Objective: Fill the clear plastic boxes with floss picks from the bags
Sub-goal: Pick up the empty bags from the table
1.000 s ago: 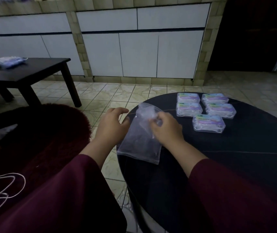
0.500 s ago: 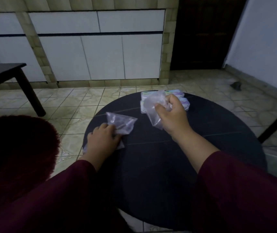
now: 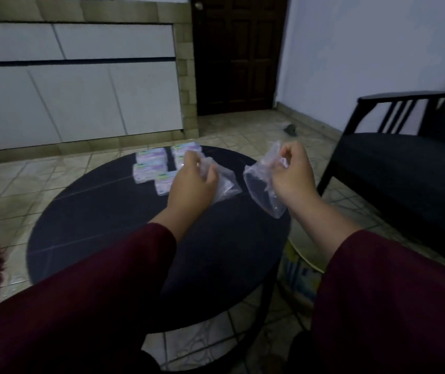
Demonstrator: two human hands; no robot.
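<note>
We hold a clear plastic bag in each hand above the round black table (image 3: 102,211). Our left hand (image 3: 191,184) has its fingers curled round a crumpled bag (image 3: 222,182), which hangs over the far middle of the tabletop. Our right hand (image 3: 292,174) pinches a second bag (image 3: 259,190) by its upper edge; this one droops over the table's far right edge, its lower corner hanging just past the rim. The two bags are near each other but apart. Both look limp, and we cannot tell whether any floss picks are in them.

The clear plastic boxes (image 3: 149,166) sit in a cluster at the far edge of the table, closed, with pale purple and green labels on their lids. They are blurred. Our left hand and its bag stand in front of the right part of the cluster, so we cannot count the boxes for certain.

Dark red sleeves (image 3: 108,292) cover both our forearms and hide much of the table's near edge. Off the table's right side stands a dark armchair (image 3: 404,163) with a slatted armrest. Beyond the table lie a tiled floor (image 3: 13,190), white cabinet fronts (image 3: 81,98) framed in tile, and a dark wooden door (image 3: 238,55). A small dark object (image 3: 291,129) lies on the floor by the wall; we cannot tell what it is.
</note>
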